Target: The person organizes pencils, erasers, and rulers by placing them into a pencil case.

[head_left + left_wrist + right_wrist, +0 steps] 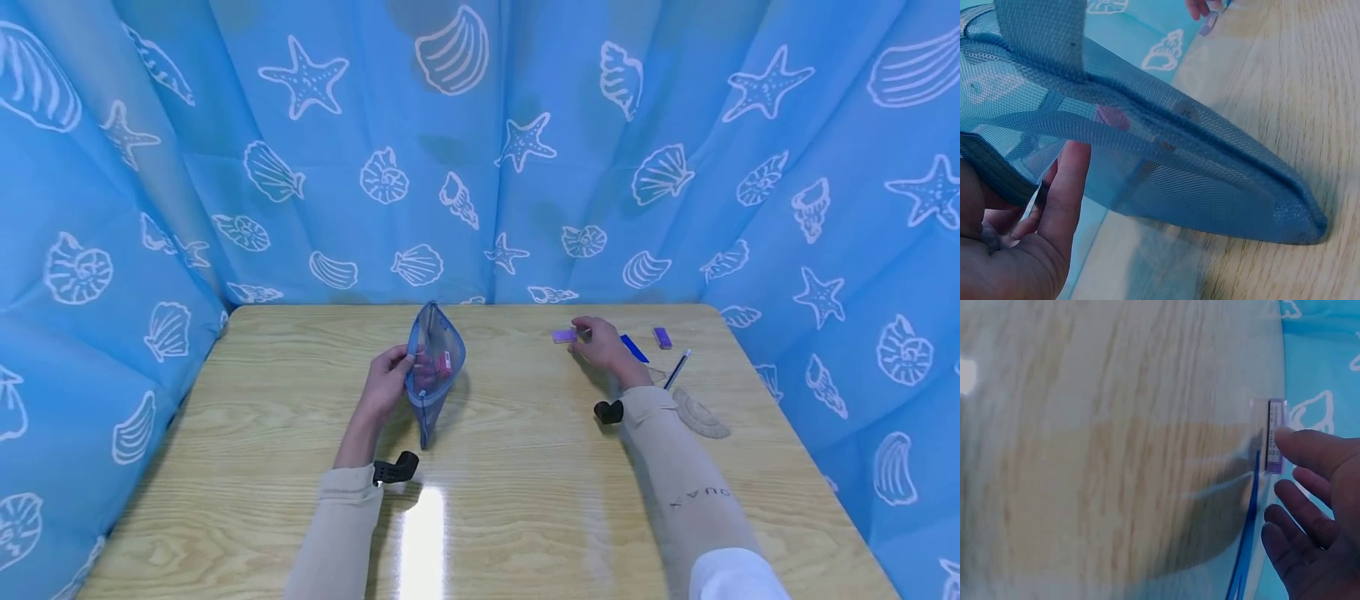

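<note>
My left hand [387, 379] grips the rim of a blue mesh zip pouch [437, 400], which stands open and tilted on the table. Through the mesh a small pinkish-red item [446, 364] shows inside. At the far side of the table, my right hand [602, 343] pinches a small flat case with a purple label [1275, 436]. Its thumb lies on the label, and the other fingers are loosely bent. In the left wrist view the purple case [1209, 24] appears at the top, below the right fingers. The left fingertips are partly hidden by the pouch.
Right of my right hand lie a blue strip [634, 348], a small purple block [662, 337], a dark pen with a white end [677, 369] and a clear protractor [701, 414]. A blue shell-print curtain [480, 208] hangs behind the wooden table [517, 500].
</note>
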A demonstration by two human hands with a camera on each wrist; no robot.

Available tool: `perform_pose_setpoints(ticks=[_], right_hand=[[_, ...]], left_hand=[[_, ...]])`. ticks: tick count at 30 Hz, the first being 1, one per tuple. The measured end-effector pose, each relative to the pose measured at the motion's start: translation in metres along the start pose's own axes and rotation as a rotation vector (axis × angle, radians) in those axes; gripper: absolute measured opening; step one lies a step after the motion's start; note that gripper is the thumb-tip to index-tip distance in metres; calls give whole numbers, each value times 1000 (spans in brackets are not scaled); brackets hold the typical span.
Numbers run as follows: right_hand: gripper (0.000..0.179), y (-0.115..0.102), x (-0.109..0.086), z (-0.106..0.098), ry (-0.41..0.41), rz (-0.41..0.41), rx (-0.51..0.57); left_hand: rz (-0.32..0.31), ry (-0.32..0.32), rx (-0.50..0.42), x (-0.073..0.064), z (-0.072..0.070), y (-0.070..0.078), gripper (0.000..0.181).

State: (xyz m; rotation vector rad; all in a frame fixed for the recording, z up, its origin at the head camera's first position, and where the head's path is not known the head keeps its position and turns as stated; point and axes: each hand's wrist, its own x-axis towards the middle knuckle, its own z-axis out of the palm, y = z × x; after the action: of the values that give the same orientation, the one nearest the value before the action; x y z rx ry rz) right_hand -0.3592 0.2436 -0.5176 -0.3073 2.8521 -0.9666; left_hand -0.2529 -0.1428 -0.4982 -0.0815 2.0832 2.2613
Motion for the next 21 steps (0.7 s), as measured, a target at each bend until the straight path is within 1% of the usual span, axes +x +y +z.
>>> perform_pose_setpoints(ticks=[5, 11, 15, 21], right_hand=[[51, 2, 2, 2, 0, -21, -2], [35, 0, 3, 4, 41, -69, 11], [29, 1, 6, 6, 48, -69, 4], [27, 2, 7, 7, 36, -41, -9]], left_hand=[[3, -4, 4, -1, 1, -1, 34], [-5, -5, -16, -2, 0, 1, 34], [-5, -11, -24, -2, -1, 2, 35], [-1, -9, -30, -2, -2, 1, 34]])
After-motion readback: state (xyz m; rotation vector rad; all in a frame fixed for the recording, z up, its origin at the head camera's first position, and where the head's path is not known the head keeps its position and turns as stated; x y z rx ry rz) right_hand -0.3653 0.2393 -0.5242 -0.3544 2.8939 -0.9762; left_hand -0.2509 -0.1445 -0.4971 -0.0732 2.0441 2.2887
